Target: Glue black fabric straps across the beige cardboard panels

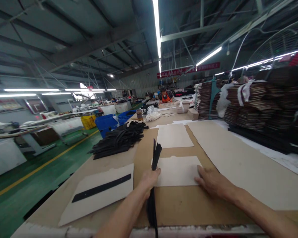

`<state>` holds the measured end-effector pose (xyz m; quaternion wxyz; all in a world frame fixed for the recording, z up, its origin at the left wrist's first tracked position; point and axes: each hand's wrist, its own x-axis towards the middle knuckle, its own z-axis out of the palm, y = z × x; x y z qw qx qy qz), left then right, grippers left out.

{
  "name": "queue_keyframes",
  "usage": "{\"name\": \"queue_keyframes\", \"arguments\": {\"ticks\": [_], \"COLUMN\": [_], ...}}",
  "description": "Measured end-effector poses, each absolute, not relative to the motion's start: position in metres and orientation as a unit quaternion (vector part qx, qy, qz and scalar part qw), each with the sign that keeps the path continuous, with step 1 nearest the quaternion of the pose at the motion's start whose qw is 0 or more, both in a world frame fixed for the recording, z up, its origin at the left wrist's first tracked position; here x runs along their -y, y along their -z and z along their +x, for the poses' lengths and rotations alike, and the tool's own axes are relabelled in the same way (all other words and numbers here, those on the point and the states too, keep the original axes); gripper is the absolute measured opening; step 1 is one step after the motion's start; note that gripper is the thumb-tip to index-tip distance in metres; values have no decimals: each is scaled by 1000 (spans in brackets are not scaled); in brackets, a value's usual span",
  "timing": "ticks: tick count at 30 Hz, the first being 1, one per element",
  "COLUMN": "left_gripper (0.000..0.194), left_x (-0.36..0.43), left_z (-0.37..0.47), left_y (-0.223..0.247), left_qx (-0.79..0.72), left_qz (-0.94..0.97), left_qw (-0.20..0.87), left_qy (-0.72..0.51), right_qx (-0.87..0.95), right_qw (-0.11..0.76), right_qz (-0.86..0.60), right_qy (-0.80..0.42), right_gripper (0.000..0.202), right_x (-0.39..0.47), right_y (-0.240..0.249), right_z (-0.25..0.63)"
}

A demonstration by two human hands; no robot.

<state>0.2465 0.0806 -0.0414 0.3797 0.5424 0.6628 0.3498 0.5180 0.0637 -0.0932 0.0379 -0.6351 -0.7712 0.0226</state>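
Note:
My left hand is closed around a bundle of long black fabric strips, whose ends stick up above the fist and hang down toward the table's front edge. Its thumb side rests at the left edge of an off-white board panel lying in front of me. On the panel's right edge, my right hand grips with thumb and fingers. Beyond it lies a second off-white panel. To the left, another panel carries one black strip laid slantwise across it.
A heap of black strips lies at the table's left side. Large beige sheets cover the right side, before tall stacks of brown pieces. Blue bins stand left of the table. A person in orange works at the far end.

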Motion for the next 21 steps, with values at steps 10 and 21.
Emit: {"name": "queue_keyframes", "arguments": {"ticks": [10, 21], "left_gripper": [47, 67], "left_x": [63, 62], "left_z": [168, 195], "left_y": [69, 73], "left_qx": [-660, -462], "left_qz": [536, 518], "left_qw": [378, 684], "left_qy": [-367, -224], "right_qx": [767, 691], "right_qw": [270, 420], "right_qz": [-575, -531], "right_qy": [97, -252], "right_gripper": [55, 32], "right_x": [65, 53], "right_y": [162, 59], "right_z": [520, 426]}}
